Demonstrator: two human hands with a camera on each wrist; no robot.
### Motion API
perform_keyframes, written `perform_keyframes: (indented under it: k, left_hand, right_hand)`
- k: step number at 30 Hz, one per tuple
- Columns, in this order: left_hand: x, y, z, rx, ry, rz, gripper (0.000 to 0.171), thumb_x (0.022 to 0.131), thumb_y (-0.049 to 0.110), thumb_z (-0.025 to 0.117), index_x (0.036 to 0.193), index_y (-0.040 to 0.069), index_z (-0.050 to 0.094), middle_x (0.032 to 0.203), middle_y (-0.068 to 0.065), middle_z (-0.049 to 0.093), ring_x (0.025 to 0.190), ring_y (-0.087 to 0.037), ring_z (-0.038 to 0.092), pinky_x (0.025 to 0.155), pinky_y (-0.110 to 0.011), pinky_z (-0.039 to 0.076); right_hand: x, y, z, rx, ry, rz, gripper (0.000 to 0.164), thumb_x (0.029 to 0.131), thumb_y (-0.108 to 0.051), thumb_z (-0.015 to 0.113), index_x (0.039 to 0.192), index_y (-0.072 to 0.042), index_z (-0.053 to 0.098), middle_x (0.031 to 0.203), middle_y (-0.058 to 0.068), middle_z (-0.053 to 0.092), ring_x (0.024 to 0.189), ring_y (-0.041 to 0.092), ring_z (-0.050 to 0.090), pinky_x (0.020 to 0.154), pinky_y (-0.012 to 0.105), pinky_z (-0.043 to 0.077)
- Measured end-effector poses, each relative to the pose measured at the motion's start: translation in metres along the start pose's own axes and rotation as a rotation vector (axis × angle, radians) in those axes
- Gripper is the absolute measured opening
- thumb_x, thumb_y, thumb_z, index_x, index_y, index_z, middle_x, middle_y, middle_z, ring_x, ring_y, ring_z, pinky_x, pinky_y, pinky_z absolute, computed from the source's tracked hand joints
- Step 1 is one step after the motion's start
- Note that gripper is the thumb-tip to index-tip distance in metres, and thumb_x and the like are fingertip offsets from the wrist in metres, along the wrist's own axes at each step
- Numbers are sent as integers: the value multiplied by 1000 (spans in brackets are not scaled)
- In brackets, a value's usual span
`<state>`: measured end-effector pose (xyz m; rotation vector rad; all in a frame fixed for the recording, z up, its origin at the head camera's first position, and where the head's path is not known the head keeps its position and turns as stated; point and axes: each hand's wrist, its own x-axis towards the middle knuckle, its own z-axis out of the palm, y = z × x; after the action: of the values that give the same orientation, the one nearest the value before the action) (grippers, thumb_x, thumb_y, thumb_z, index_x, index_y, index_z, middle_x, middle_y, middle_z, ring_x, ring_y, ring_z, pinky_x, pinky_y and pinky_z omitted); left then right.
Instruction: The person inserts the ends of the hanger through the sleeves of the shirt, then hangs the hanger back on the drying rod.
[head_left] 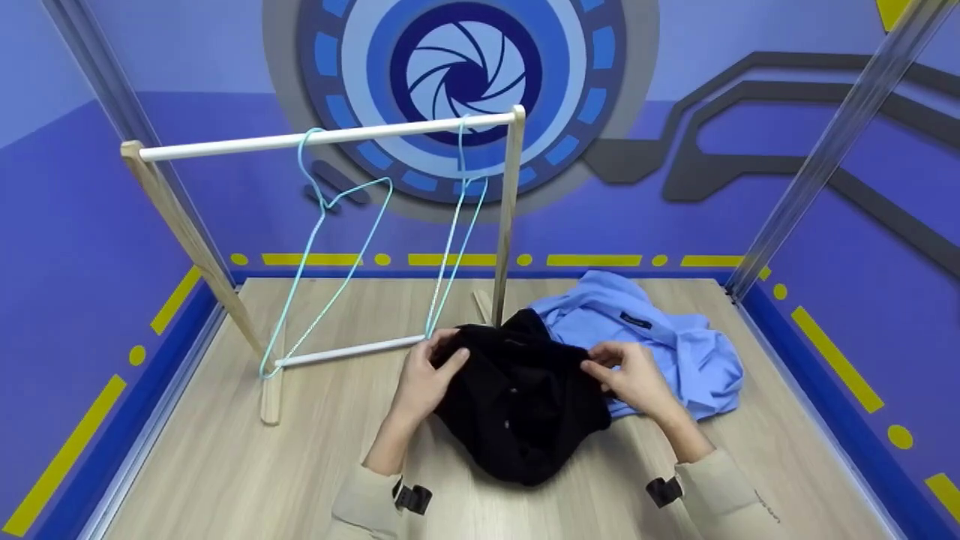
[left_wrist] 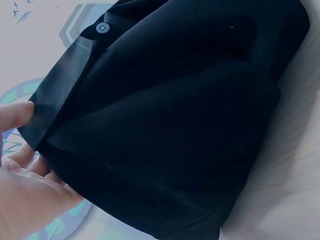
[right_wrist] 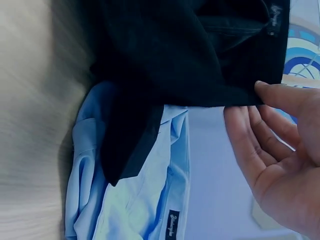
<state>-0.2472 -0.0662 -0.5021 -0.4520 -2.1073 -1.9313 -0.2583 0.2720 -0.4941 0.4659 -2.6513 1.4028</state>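
A bunched black shirt [head_left: 480, 390] hangs between the two hands, low over the wooden table. My left hand [head_left: 426, 379] pinches its upper left edge between thumb and fingers. In the left wrist view the thumb presses on a collar-like band, with a small button [left_wrist: 102, 28] farther along. On the other side my right hand [head_left: 630, 375] pinches the upper right edge. A dark label [right_wrist: 274, 19] shows inside the neck in the right wrist view. Behind and to the right lies a crumpled blue shirt [head_left: 679, 345], partly covered by the black one.
At the back left stands a wooden rack [head_left: 512, 210] with a white top rail [head_left: 232, 145]. Two light-blue hangers, a left one [head_left: 304, 259] and a right one [head_left: 450, 251], hang from it. Blue-purple walls enclose the table [head_left: 225, 465] at the back and sides.
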Motion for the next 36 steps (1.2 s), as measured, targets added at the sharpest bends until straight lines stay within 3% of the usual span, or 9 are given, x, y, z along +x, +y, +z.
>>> perform_keyframes:
  k: [5, 10, 17, 27, 32, 36]
  left_hand:
    - [0, -6, -1, -30, 10, -14, 31, 97, 3, 69, 125, -10, 63, 121, -21, 67, 116, -33, 60, 102, -39, 45]
    - [-2, -10, -2, 7, 23, -50, 33, 98, 3, 67, 128, -10, 61, 125, -22, 65, 119, -35, 58, 104, -45, 44]
    - [-8, -14, -4, 71, 30, -92, 30, 100, 7, 63, 127, -7, 63, 123, -20, 64, 111, -31, 61, 95, -37, 48]
    - [-14, -17, -8, 64, 17, -22, 26, 101, 6, 64, 125, -4, 64, 122, -18, 66, 109, -32, 64, 92, -36, 52]
    - [-15, -13, -11, 127, 81, -1, 21, 99, 4, 66, 119, 0, 69, 115, -10, 69, 109, -27, 64, 90, -34, 51]
    - [-16, -8, -13, 201, 155, 66, 17, 96, 1, 68, 112, 1, 71, 108, -9, 70, 101, -23, 66, 86, -36, 51]
  right_hand:
    - [1, -4, -6, 73, 5, 2, 16, 92, -13, 79, 99, 1, 77, 80, 9, 72, 53, 20, 64, 51, 38, 57]
    - [0, -15, -10, 168, -12, 36, 17, 95, -8, 75, 101, 7, 75, 82, 17, 72, 55, 23, 66, 54, 40, 58]
    - [2, -15, -7, 287, 33, 77, 22, 93, -10, 78, 102, 9, 73, 85, 19, 71, 59, 22, 68, 56, 37, 59]
    - [5, -19, -2, 341, 118, 127, 17, 91, -4, 77, 98, 11, 73, 83, 17, 71, 59, 20, 66, 55, 36, 59]
    - [6, -19, -1, 344, 128, 132, 17, 91, -4, 77, 98, 11, 72, 83, 17, 71, 60, 20, 67, 55, 36, 59]
    - [7, -18, -1, 327, 129, 136, 17, 91, -5, 78, 98, 10, 73, 84, 17, 72, 60, 21, 67, 55, 37, 59]
